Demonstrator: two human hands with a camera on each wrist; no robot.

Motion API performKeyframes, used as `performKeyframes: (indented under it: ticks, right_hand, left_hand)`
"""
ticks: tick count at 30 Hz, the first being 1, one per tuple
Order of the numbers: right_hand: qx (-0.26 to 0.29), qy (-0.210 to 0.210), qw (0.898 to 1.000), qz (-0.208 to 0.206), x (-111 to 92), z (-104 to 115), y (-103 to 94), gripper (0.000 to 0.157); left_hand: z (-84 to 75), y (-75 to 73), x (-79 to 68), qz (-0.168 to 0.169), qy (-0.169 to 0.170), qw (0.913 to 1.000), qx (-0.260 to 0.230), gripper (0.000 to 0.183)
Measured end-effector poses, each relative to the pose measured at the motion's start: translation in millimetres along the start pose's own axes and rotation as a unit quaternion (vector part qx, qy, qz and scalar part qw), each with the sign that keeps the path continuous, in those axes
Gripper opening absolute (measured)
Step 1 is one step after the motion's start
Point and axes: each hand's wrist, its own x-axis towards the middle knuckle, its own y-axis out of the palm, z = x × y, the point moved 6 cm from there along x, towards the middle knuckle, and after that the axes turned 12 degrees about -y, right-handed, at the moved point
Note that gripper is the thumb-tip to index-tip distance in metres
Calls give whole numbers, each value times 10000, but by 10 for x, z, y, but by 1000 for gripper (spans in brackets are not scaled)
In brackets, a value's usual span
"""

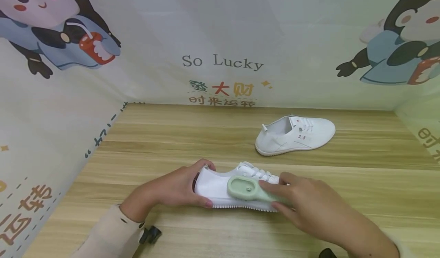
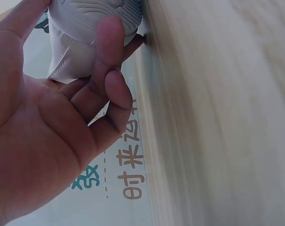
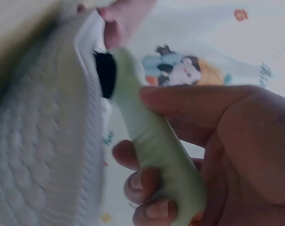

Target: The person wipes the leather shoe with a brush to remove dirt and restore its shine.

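In the head view, a white lace-up shoe [image 1: 210,183] is tilted so that one side faces up, toe to the right. My left hand [image 1: 177,187] grips it at the heel, thumb low near the sole. A pale green brush [image 1: 243,188] lies flat against the side of the shoe, its handle held in my right hand [image 1: 313,206]. Dark bristles [image 3: 105,75] show in the right wrist view, between the brush head and the shoe. That view also shows the bumpy sole [image 3: 43,136]. The toe is partly hidden behind my right hand.
A second white shoe [image 1: 317,134] stands farther back on the wood-grain table [image 1: 192,136], toe to the right. A printed cloth [image 1: 220,29] with cartoon figures and lettering hangs behind the table and along its sides.
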Motion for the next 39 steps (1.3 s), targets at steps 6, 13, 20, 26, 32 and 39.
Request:
performKeyframes:
  ticks: [6,13,20,26,32,39]
  right_hand:
    - [-106,227,9994,231,-107,-97,-143,46]
    - [-70,-95,9999,99,-35,-6,-52,46]
    - [-178,-260,9994,-173,74,133,109,47]
    - [-95,-242,9996,-121,56,107,96,48]
    - [-160,-263,9994,-165,-36,32,49,48]
    - [-464,-371,9975,-374,-203,-52,26,52]
  left_hand:
    - [1,-15,-6,-63,-18,10000,75,80]
    - [11,-16,-8,-70,-2,10000,30,80]
    - [23,-11,3,-46,-14,10000,-22,81]
    - [18,-6,9,-48,21,10000,-43,79]
    - [32,20,10,-20,-1,10000,-74,79]
    - [23,2,14,-85,-23,9999,125,79]
